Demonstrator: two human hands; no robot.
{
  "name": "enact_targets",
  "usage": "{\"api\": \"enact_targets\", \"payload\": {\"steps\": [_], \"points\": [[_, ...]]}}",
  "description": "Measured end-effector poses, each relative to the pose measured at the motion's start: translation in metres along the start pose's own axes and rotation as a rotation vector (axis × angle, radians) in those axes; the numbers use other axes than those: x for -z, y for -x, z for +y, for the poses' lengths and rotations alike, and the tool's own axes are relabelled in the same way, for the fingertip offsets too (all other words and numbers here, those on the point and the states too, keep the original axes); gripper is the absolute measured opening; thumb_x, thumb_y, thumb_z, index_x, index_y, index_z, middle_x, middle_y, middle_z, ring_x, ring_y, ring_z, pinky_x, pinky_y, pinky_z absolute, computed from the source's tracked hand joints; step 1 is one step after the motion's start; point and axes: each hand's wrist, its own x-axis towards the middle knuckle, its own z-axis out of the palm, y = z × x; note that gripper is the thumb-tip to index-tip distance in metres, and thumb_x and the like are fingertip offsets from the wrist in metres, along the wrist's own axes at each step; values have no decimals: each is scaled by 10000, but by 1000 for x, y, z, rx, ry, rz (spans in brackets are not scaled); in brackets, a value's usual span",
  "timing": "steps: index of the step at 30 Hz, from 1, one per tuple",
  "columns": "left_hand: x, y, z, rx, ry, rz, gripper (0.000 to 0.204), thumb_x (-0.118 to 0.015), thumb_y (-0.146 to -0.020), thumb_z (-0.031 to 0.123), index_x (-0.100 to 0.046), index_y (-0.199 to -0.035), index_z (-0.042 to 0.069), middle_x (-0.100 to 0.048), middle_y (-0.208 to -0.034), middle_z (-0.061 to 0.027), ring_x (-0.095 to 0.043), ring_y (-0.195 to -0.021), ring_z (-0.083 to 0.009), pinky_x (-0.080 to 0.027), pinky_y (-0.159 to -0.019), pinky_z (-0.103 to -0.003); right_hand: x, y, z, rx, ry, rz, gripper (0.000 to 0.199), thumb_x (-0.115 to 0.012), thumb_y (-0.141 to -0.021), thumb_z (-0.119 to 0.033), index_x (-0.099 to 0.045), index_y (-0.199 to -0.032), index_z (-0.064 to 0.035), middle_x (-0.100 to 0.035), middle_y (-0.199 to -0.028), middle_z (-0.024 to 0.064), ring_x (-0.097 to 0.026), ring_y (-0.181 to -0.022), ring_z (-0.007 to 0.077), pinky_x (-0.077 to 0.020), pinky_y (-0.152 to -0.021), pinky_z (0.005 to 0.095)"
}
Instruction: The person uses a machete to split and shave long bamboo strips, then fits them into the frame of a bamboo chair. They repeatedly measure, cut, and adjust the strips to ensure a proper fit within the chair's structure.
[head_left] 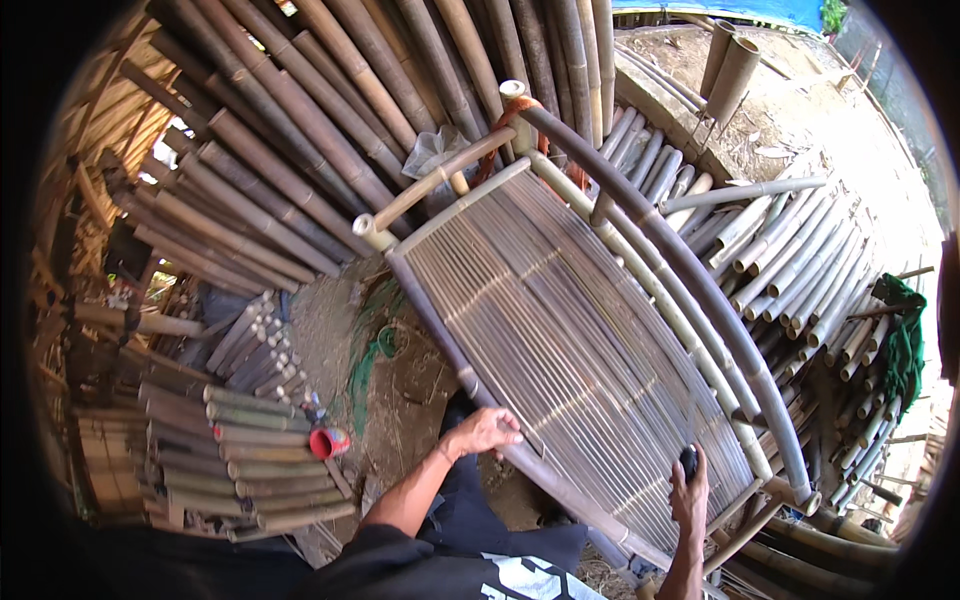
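A bamboo bench (590, 340) with a seat of thin lengthwise slats stretches diagonally before me. Along its far right side runs a curved dark bamboo backrest rail (690, 240). At the seat's near edge, my left hand (484, 432) is closed with its fingers curled in, beside the front rail (560, 488); what they hold, if anything, is hidden. Over the right end of the slats, my right hand (688, 498) grips a small black rounded object (688, 461). Its kind cannot be made out. Orange-red cord (495, 150) is wound around the bench's far corner.
Long bamboo poles (300, 110) lean at the back left. Cut bamboo pieces are stacked on the left (270, 460) and right (800, 250). A red cup-like container (328, 442) lies on the left stack. Green netting (895, 340) hangs at the far right.
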Motion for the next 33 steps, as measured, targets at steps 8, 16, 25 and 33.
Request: {"api": "enact_targets", "payload": {"steps": [8,16,25,33], "points": [[139,-42,-33,49,246,-164,307,-715,-932,294,-683,-1051,13,-685,-913,-62,-660,-767,-134,-581,-605,-285,-222,-297,-241,-50,-69,-523,535,-664,-956,-344,-526,-1348,-7,-621,-772,60,-593,-537,119,-494,-422,278],[150,-36,-66,221,211,-294,387,-706,-916,388,-677,-1097,47,-719,-886,-98,-690,-736,-152,-544,-669,-300,-343,-468,-387,-58,86,-391,398,-627,-971,-355,-573,-1118,11,-664,-749,99,-543,-466,127,-438,-377,306],[152,-32,-62,177,291,-269,249,-714,-922,248,-670,-1051,40,-720,-919,-83,-670,-799,-144,-548,-729,-326,-386,-523,-411,-88,308,-341,383,-660,-913,-366,-648,-1057,-11,-657,-674,108,-593,-478,167,-471,-408,343],[172,-31,-38,175,140,-300,316,-719,-905,306,-679,-1071,41,-718,-917,-103,-676,-859,-193,-533,-761,-347,-409,-513,-404,136,837,-192,447,-656,-881,-359,-636,-1233,-83,-680,-1128,248,-659,-1076,389,-524,-924,479]]}}
